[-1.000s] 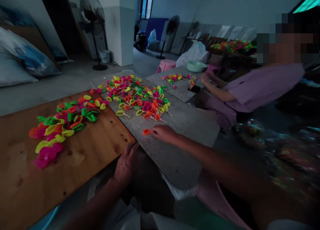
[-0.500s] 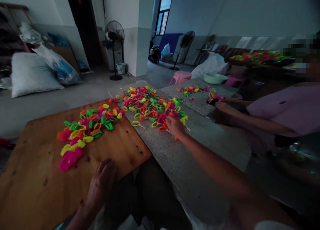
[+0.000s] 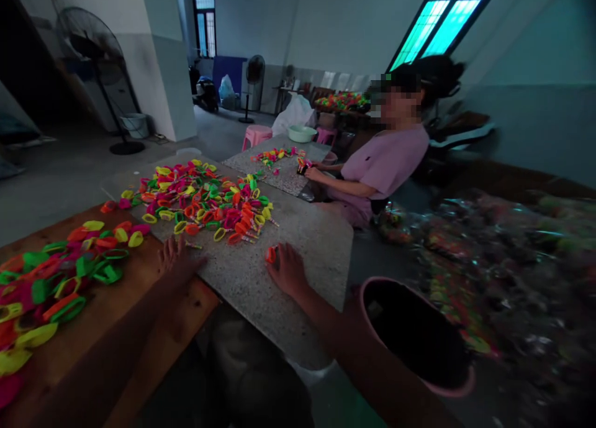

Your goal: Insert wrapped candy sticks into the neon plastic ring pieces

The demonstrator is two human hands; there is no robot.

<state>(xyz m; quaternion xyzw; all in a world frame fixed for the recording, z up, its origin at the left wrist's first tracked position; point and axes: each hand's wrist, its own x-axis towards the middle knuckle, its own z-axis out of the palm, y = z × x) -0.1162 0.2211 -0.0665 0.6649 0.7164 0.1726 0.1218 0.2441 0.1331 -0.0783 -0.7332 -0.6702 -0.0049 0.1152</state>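
My right hand (image 3: pixel 287 268) rests on the grey stone slab (image 3: pixel 298 229) with its fingers curled over a small orange plastic piece (image 3: pixel 270 254). My left hand (image 3: pixel 174 259) lies flat with fingers spread at the seam between the slab and the wooden board (image 3: pixel 135 304), holding nothing. A heap of bright plastic rings and pieces (image 3: pixel 205 201) in pink, yellow, green and orange lies on the slab just beyond both hands. A second heap of coloured pieces (image 3: pixel 56 279) covers the wooden board to the left.
A pink bucket (image 3: pixel 414 335) stands at my right forearm. A person in a lilac shirt (image 3: pixel 377 167) sits across at another slab (image 3: pixel 279 167) with more pieces. Clear bags of coloured pieces (image 3: pixel 488 254) lie on the right. A standing fan (image 3: pixel 93 49) is at back left.
My right hand pulled back from the heap toward me with an orange piece. My left hand moved up from the board's near edge onto the slab seam. The view swung right.
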